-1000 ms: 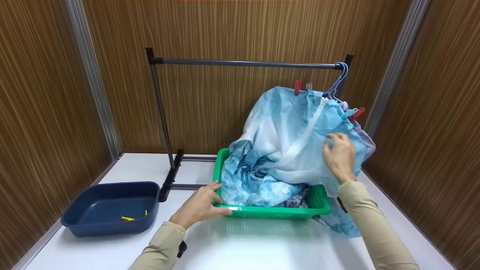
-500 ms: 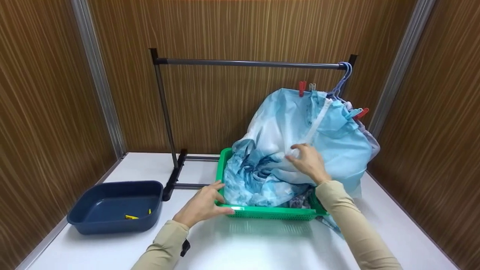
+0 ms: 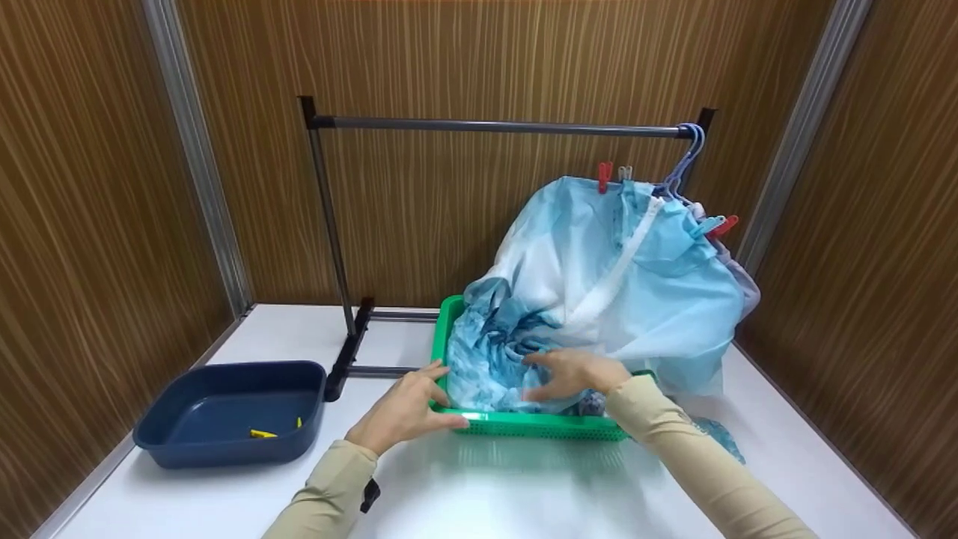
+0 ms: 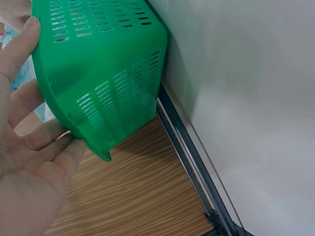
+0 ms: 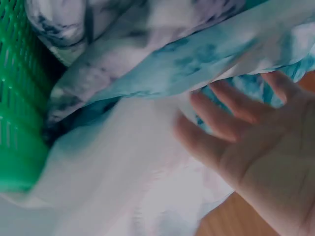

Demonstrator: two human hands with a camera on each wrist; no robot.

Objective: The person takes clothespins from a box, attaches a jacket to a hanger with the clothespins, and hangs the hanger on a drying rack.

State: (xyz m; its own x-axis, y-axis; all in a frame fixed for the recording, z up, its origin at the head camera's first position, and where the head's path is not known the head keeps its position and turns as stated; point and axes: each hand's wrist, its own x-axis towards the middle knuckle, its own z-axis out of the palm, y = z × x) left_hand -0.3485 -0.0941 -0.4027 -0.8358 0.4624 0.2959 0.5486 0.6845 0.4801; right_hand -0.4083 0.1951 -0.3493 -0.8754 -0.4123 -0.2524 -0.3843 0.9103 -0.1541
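A light blue and white garment [image 3: 550, 247] hangs clipped at its waist by red [image 3: 604, 178] and grey [image 3: 625, 173] clothespins. Its darker blue lower part lies bunched in a green plastic basket [image 3: 539, 427]. My left hand [image 3: 404, 408] is spread over the basket's near left corner; in the left wrist view its thumb and fingertips rest along the rim. Over the bunched cloth, my right hand [image 3: 572, 373] has thumb and fingers apart. The right wrist view has the right fingers [image 5: 206, 137] spread at a blue fold of cloth, curled round nothing.
Hangers [image 3: 690, 153] hang at the right end of the rack's bar [image 3: 494, 126]. Behind the garment shows a lilac one [image 3: 741, 281]. A dark blue tub [image 3: 224, 449] with yellow clothespins [image 3: 262, 433] stands left. Cloth [image 3: 722, 438] trails on the table at right.
My right hand has moved from the garment's right side leftward and down to the cloth in the basket. The left hand has stayed on the basket's corner. The view shifted slightly.
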